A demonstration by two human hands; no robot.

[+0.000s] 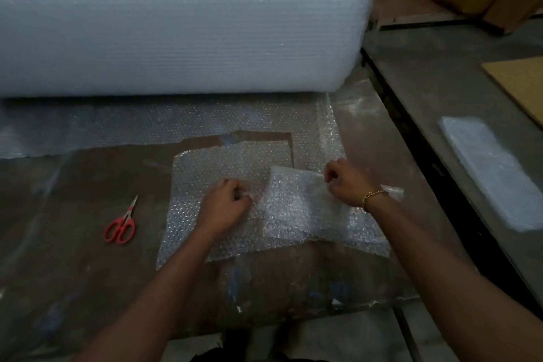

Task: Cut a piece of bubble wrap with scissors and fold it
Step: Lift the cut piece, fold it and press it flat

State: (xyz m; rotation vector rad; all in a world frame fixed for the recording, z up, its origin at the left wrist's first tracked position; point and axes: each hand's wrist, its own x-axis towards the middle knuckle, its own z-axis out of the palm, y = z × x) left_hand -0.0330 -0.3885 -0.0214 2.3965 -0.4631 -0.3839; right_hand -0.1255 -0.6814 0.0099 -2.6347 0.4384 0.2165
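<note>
Head view: cut bubble wrap piece flat on the desk before the bubble wrap roll, right part folded over. Left hand fingers curled, pinching the flap's left edge; right hand fingers pinching its far corner. Red scissors lying apart, leftward.

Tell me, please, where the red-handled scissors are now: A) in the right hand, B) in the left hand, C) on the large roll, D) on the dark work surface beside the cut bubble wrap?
D: the red-handled metal scissors lie on the dark work surface, while the left hand and right hand both pinch the cut sheet of clear bubble wrap.
</note>
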